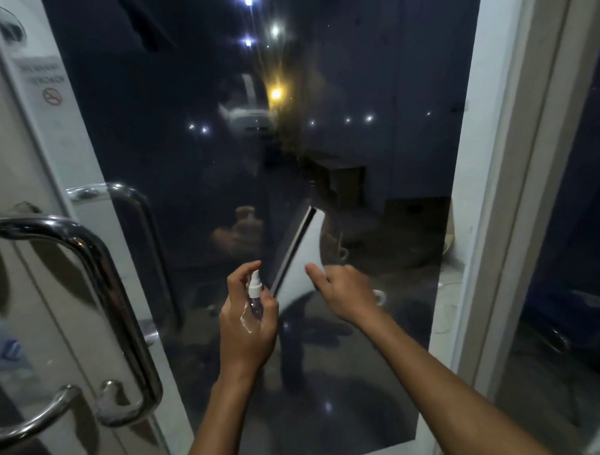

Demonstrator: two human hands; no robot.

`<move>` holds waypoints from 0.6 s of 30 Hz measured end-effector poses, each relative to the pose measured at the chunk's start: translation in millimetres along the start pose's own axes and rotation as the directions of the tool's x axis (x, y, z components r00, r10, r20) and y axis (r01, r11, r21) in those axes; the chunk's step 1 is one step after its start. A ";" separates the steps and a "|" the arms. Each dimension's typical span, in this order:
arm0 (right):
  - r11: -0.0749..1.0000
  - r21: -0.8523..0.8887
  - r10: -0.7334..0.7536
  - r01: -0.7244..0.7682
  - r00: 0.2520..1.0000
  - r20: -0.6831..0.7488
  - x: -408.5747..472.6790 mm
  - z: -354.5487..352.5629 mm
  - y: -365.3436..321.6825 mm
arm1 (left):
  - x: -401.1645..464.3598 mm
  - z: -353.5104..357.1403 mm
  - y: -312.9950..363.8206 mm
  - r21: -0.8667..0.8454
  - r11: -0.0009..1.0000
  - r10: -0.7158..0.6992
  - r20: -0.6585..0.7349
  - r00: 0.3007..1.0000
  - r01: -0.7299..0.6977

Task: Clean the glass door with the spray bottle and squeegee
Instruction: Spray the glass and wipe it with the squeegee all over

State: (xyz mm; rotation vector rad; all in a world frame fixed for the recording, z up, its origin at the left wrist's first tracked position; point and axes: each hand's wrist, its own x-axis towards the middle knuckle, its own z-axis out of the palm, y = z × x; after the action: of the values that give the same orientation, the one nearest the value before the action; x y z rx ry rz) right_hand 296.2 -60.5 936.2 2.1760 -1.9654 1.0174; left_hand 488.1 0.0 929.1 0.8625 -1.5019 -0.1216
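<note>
Head view: the left hand (247, 326) is wrapped around a small spray bottle (254, 297) just before the dark glass door (374, 156). Beside it, the right hand (341, 292) grips a white squeegee (301, 258), its dark blade edge tilted up toward the glass.

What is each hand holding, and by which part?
The left hand grips the spray bottle around its body, a finger on the nozzle. The right hand holds the squeegee at its lower end.
</note>
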 end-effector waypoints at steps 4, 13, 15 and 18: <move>0.821 0.569 0.112 -0.048 0.991 -0.079 33.5 11.4 -61.3 | 12.1 -5.3 4.0 -0.001 0.999 0.048 -0.026 0.998 -0.048; 0.375 0.856 0.490 -0.355 0.860 0.142 -10.5 99.1 -60.7 | 14.8 -8.2 -3.8 -0.007 0.998 0.057 -0.010 0.998 -0.057; 0.275 0.844 0.555 -0.460 0.793 0.251 -36.3 123.9 -56.2 | 11.6 -7.5 -7.9 -0.012 0.999 0.037 0.012 0.999 -0.037; 0.295 0.790 0.620 -0.537 0.737 0.270 -73.8 148.3 -47.3 | 5.3 -8.2 -11.1 -0.025 1.000 0.002 0.043 0.999 -0.001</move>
State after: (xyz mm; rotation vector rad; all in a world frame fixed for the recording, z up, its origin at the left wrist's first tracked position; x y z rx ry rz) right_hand 404.5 -52.1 802.6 1.4354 -2.6360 2.6101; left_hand 500.9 -7.5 928.6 0.8433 -1.5379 -0.1582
